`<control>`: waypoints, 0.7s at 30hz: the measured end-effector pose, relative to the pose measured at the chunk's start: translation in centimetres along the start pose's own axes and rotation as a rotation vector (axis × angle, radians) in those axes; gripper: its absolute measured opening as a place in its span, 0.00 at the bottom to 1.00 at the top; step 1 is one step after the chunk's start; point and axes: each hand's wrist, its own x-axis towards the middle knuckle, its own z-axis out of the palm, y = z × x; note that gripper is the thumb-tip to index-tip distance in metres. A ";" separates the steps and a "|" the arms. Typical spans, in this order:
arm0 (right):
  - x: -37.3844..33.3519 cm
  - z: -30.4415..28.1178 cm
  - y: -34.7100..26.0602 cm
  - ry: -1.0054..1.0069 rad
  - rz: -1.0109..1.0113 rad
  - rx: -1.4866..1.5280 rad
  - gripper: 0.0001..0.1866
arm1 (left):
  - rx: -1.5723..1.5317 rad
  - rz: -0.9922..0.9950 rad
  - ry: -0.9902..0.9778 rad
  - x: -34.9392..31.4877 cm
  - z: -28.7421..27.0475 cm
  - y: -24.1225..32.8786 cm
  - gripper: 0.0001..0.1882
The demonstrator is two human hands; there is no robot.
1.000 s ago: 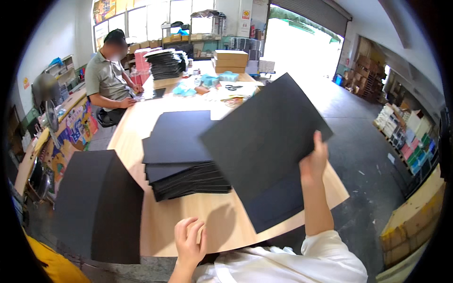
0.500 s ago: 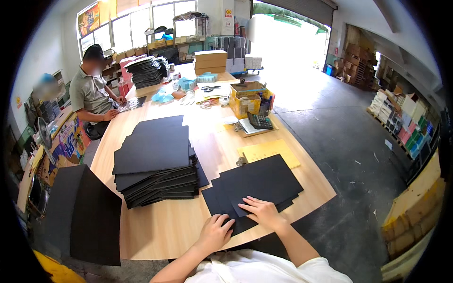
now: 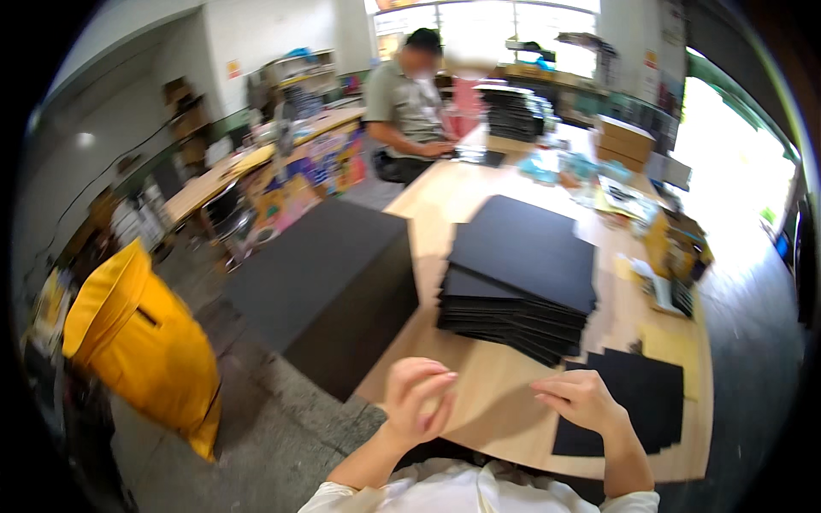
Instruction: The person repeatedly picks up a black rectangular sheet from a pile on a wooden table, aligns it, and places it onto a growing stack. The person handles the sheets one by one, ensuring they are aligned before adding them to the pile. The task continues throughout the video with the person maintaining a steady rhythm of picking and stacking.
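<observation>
My left hand (image 3: 417,398) is raised over the table's near edge, fingers loosely curled and apart from the thumb, with nothing in it. To its right my right hand (image 3: 583,400) hovers with fingers stretched toward the left, also empty. Beneath and right of that hand lies a spread of thin black boards (image 3: 637,393), overlapping one another. Beyond both hands rises a thick, uneven stack of black boards (image 3: 522,256). Left of this stack, at the table's left edge, is a large dark block-like pile (image 3: 329,265); I cannot tell whether it is separate sheets.
A yellow sack (image 3: 150,350) stands on the floor at left. Across the wooden table (image 3: 479,376), a person (image 3: 406,111) sits by another black stack (image 3: 510,111). Brown boxes (image 3: 624,141), a yellow bin (image 3: 676,244) and a yellow sheet (image 3: 671,350) occupy the table's right side.
The view has swung left, bringing the yellow sack into sight. Both my hands have lifted off the black boards at right and shifted left of them.
</observation>
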 end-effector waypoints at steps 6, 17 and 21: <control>18.7 7.4 -7.3 -0.010 -0.632 0.274 0.10 | 0.246 -0.095 0.577 -2.1 -11.3 -4.8 0.11; 31.7 15.0 -12.3 -0.252 -0.823 0.496 0.18 | 0.278 -0.205 0.442 -4.5 -13.9 -8.8 0.22; 32.2 15.5 -12.1 -0.266 -0.789 0.552 0.16 | 0.376 -0.139 0.396 -4.9 -13.5 -9.8 0.27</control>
